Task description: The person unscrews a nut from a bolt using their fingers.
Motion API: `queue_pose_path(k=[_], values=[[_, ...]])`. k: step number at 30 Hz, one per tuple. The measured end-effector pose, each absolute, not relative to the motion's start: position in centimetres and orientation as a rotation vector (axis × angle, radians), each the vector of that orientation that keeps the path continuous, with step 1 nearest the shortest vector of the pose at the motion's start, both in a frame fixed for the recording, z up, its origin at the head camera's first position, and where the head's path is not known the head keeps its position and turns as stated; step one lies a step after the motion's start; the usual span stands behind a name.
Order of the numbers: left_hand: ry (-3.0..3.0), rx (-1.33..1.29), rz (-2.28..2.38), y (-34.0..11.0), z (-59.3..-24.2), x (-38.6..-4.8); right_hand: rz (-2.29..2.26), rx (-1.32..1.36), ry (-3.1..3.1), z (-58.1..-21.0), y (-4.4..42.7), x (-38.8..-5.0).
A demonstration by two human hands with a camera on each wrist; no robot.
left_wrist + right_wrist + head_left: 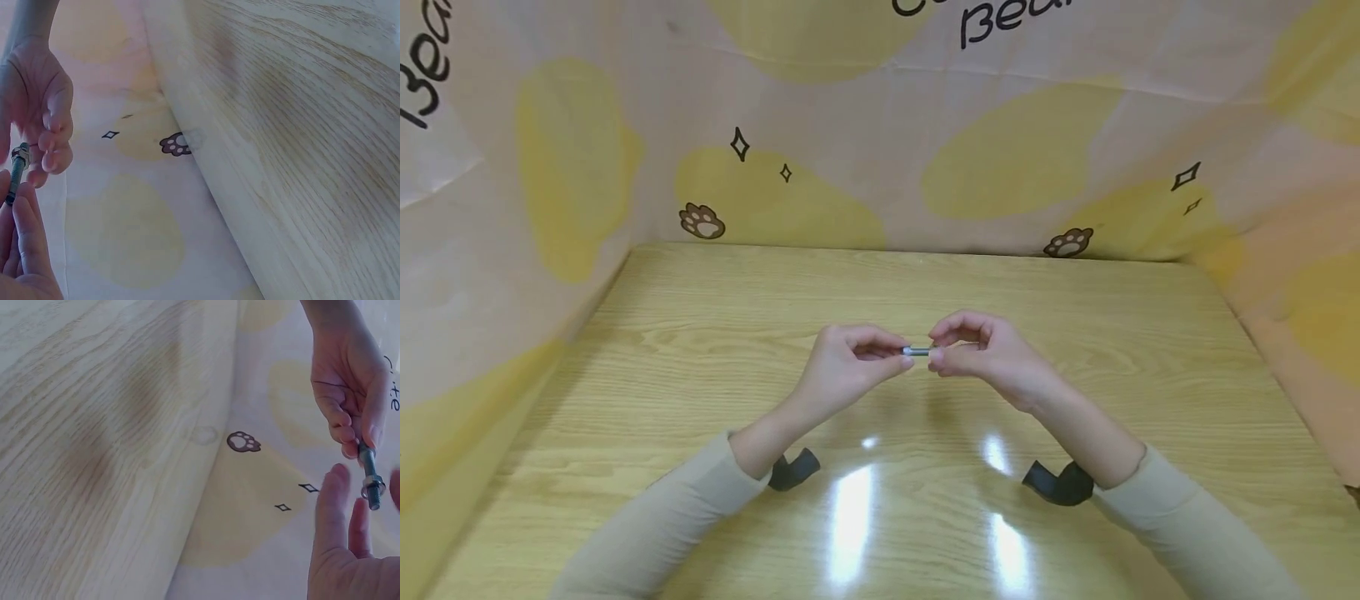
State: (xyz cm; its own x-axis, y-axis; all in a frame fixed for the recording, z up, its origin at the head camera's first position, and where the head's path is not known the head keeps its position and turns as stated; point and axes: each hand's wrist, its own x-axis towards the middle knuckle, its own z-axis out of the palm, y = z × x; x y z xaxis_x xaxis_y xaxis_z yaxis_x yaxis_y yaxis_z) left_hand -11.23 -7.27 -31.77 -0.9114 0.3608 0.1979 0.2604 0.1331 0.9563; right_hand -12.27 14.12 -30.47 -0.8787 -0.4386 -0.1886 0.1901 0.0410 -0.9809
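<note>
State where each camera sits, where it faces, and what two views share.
Head: on the head, facing forward and down at the table; left hand, right hand and sleeves show.
Left wrist: on that wrist, facing past the bolt; both hands, picture left.
Right wrist: on that wrist, facing past the bolt; both hands, picture right.
Both wrist views show the nut.

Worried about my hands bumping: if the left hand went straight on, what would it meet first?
Probably the right hand, facing the left hand across the bolt; exact clearance is hard to judge.
</note>
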Motion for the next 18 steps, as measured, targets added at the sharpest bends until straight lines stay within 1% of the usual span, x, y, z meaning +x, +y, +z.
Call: queue_pose_path(k=[5, 11, 18], values=[[2.297, 0.634, 1.915, -7.25, -31.71, -11.25, -1.924, -0.221, 1.847, -30.57, 14.00, -12.24], [2.299, 0.639, 1.911, -7.23, -31.74, -11.29, -1.962, -0.314, 1.885, -30.47, 14.29, -12.08], [2.302, 0.622, 1.918, -7.14, -31.48, -11.32, -1.970, -0.205, 1.796, -30.11, 14.09, -12.18]])
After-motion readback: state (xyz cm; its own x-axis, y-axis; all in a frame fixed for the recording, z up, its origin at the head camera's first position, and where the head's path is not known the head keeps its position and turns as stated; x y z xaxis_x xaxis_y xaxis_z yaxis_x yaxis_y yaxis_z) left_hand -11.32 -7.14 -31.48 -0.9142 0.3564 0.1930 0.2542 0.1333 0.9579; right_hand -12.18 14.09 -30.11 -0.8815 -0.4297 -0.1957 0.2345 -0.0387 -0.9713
